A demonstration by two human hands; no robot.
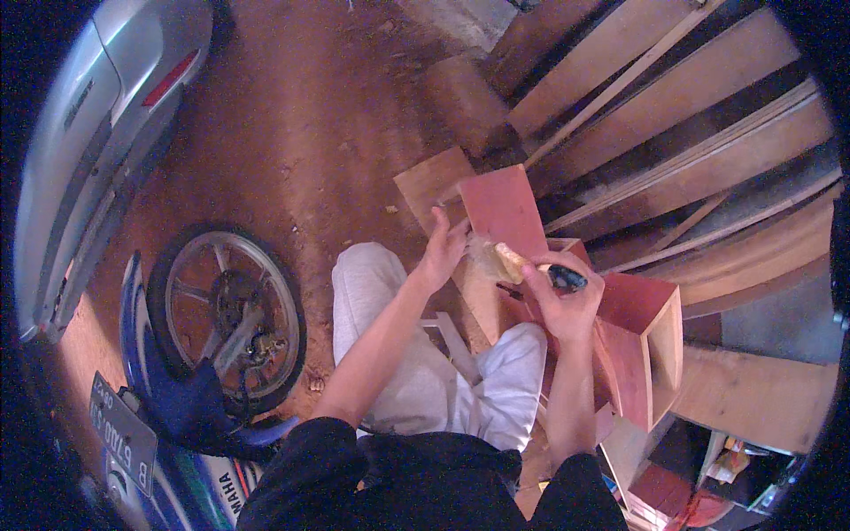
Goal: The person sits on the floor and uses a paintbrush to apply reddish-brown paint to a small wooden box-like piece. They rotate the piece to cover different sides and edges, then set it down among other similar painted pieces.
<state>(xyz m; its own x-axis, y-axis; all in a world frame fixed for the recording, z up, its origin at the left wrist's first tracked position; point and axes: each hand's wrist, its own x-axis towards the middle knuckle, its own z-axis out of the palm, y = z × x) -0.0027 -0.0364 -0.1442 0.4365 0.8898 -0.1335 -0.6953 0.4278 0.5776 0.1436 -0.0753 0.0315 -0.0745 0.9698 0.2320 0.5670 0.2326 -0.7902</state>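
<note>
My right hand (pixel 568 292) is closed around the dark handle of a brush (pixel 508 260) with pale bristles, though the bristle end is blurred. Just left of the bristles is my left hand (pixel 443 251), palm turned inward and fingers at the near left edge of a red-faced wooden box or panel (pixel 503 206); whether it grips the edge I cannot tell. Open wooden boxes with red sides (pixel 641 302) stand to the right of my right forearm. Below the hands, a pale wooden board (pixel 479 299) lies between my knees.
Long wooden boards (pixel 664 99) lean in rows at upper right. A motorcycle wheel (pixel 232 322) stands at left, with a silver car's bumper (pixel 86 146) beyond it. A brown board (pixel 435 176) lies on the reddish dirt floor ahead. Another board (pixel 750 391) is at far right.
</note>
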